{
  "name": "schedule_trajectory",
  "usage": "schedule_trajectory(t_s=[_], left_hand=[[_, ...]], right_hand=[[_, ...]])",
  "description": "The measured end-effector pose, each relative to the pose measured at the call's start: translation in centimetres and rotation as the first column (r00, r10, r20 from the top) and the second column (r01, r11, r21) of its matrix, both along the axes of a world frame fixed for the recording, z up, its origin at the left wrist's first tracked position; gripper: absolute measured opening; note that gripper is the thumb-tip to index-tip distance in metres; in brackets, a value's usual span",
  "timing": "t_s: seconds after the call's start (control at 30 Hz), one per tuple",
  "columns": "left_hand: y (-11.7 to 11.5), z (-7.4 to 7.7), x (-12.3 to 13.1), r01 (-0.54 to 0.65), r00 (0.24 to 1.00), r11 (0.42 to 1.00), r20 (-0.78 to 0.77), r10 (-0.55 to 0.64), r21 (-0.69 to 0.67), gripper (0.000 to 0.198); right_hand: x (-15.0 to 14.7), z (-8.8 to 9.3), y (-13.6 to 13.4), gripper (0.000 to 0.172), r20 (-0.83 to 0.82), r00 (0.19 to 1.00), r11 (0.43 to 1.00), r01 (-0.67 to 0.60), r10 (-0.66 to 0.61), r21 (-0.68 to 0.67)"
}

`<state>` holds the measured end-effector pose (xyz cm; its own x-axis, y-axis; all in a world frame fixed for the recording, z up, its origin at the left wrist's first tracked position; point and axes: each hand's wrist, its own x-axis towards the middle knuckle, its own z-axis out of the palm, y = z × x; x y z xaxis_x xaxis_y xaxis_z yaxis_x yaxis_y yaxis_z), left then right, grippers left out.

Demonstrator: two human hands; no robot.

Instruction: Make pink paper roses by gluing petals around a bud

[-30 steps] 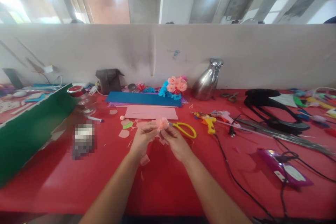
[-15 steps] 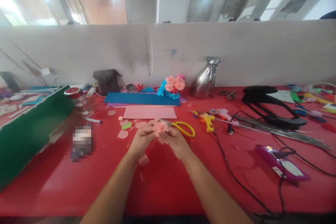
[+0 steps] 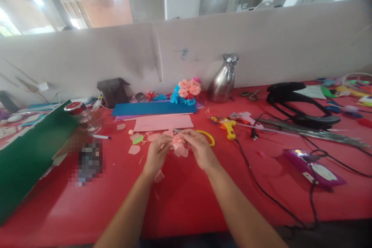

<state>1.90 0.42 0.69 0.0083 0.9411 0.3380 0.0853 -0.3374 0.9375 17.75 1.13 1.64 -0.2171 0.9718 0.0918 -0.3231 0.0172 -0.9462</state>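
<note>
Between my hands is a pink paper flower (image 3: 178, 140), held above the red table. My left hand (image 3: 158, 152) pinches its left side with thumb and fingers. From the right, the fingers of my right hand (image 3: 201, 147) close on the flower's petals. Just under it lie loose pink petal pieces (image 3: 180, 152). Yellow-handled scissors (image 3: 209, 138) rest behind my right hand, partly hidden by it. More cut pink petals (image 3: 134, 149) and a green scrap (image 3: 138, 140) lie to the left of my left hand.
Pink sheets (image 3: 162, 123) and a blue sheet (image 3: 154, 108) lie behind the hands, near a bunch of paper flowers (image 3: 187, 91). A metal jug (image 3: 223, 79), a yellow glue gun (image 3: 229, 127) and a purple power strip (image 3: 315, 168) with cords are rightward. A green board (image 3: 35, 159) stands left.
My right hand has shifted up over the flower, its fingers now across the top. The flower has turned slightly in my grip. The view has tilted a little.
</note>
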Motion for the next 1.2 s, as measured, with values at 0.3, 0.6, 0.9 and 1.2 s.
schedule_trajectory(t_s=[0.3, 0.6, 0.9, 1.2], left_hand=[[-0.3, -0.1, 0.3, 0.085, 0.996, 0.991, 0.044, -0.080, -0.106, 0.018], [-0.3, -0.4, 0.7, 0.198, 0.950, 0.970, 0.269, -0.156, -0.139, 0.014], [0.0, -1.2, 0.6, 0.215, 0.914, 0.953, 0.388, -0.119, -0.212, 0.016], [-0.3, -0.8, 0.7, 0.303, 0.808, 0.912, 0.582, -0.092, -0.276, 0.014]], right_hand=[[-0.8, 0.6, -0.4, 0.018, -0.019, 0.995, 0.995, 0.096, -0.097, -0.020], [-1.2, 0.3, -0.5, 0.014, -0.239, 0.971, 0.979, -0.062, 0.015, -0.192], [-1.2, 0.3, -0.7, 0.013, -0.213, 0.977, 0.993, -0.025, 0.001, -0.112], [-1.1, 0.0, -0.8, 0.010, -0.221, 0.974, 0.997, -0.061, 0.051, -0.041]])
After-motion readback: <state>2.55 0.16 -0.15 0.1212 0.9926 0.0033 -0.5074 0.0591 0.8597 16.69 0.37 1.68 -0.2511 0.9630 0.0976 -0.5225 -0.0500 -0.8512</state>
